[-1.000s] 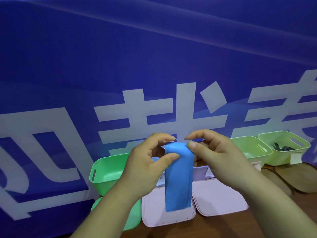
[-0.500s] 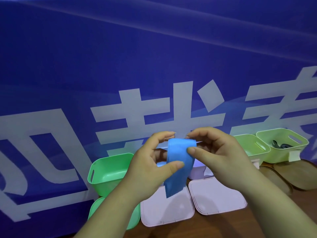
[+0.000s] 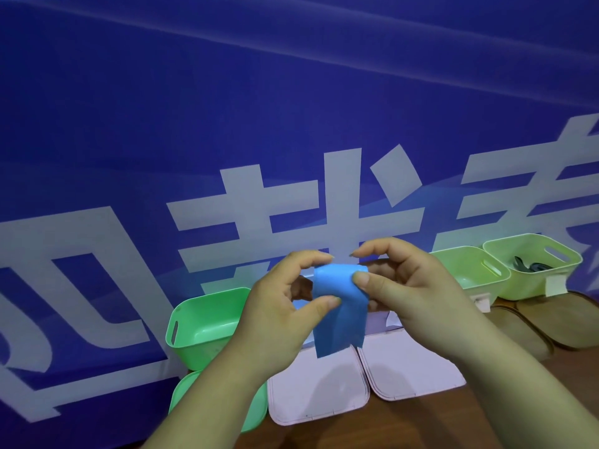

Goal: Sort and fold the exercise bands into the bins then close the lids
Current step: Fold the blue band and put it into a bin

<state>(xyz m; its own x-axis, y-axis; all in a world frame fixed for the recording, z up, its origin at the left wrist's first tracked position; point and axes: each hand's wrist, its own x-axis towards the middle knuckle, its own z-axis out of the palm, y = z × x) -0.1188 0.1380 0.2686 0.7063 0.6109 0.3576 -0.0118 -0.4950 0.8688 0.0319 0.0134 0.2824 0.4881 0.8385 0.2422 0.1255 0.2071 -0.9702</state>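
**Blue band mid-fold, pinching w/ both hands**

Holding the blue band (image 3: pixel 340 306) up in the air w/ both hands. Pinching its left edge w/ the left hand (image 3: pixel 278 319), thumb in front, fingers curled behind. Pinching the top right corner w/ the right hand (image 3: pixel 411 296), thumb on the front. Clamping on the band w/ both grips. Bending it over at the top btwn the two pinches and letting the loose end hang down below them.

Spotting right below the grip a pink lid (image 3: pixel 317 384) and a 2nd pink lid (image 3: pixel 408 367), lying flat side by side on the wooden table (image 3: pixel 389 426). Seeing a green bin (image 3: pixel 207 319) just left of the grip, plus a green lid (image 3: pixel 183 396) in front of it, partly hidden under the left forearm. Seeing off to the right of the grip a near pale green bin (image 3: pixel 460 273) right beside a far pale green bin (image 3: pixel 531 286), w/ something black (image 3: pixel 531 265) inside the far one, too small to tell what. Noticing a brown lid (image 3: pixel 564 322) and a 2nd brown lid (image 3: pixel 522 335) lying flat in front of those two. Facing a blue banner (image 3: pixel 291 124) w/ big white characters behind it all.
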